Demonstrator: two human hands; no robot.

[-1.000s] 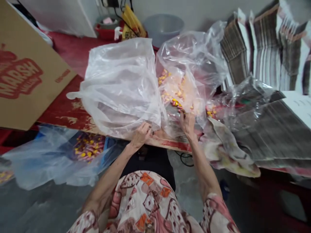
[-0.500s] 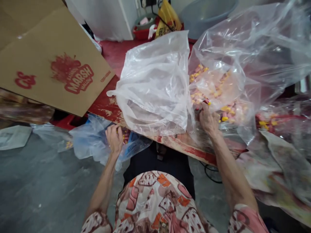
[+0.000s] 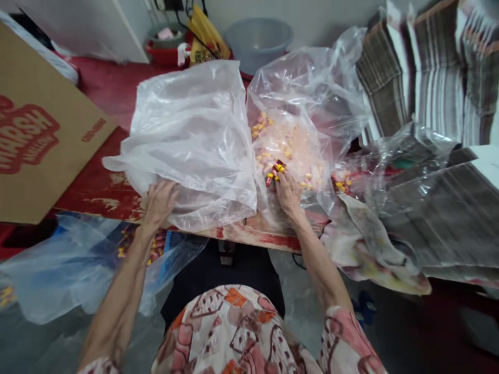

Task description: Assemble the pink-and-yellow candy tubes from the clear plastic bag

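My left hand (image 3: 159, 202) is at the open mouth of a translucent white plastic bag (image 3: 191, 150). Its fingers are stretched out and apart against the plastic. The bag lies flat on the worn red table, its mouth towards me. To its right my right hand (image 3: 289, 192) is closed on several small red-and-yellow pieces (image 3: 275, 172), which stick out at the fingertips. Beneath and behind that hand lies a clear plastic bag (image 3: 307, 98) with many more pink-and-yellow pieces (image 3: 307, 181) inside. Blur hides their exact kind.
A printed cardboard box (image 3: 50, 130) stands at left. Below the table edge, a blue crate (image 3: 168, 244) lined with plastic holds more pieces. A grey basin (image 3: 259, 41) and yellow bag (image 3: 208, 39) sit at the back. Folded striped stacks (image 3: 436, 72) and a stained cloth (image 3: 370, 244) are at right.
My left hand has risen from the plastic-lined crate to the white bag's mouth, its fingers spreading. My right hand still holds red-and-yellow pieces. The view has swung right.
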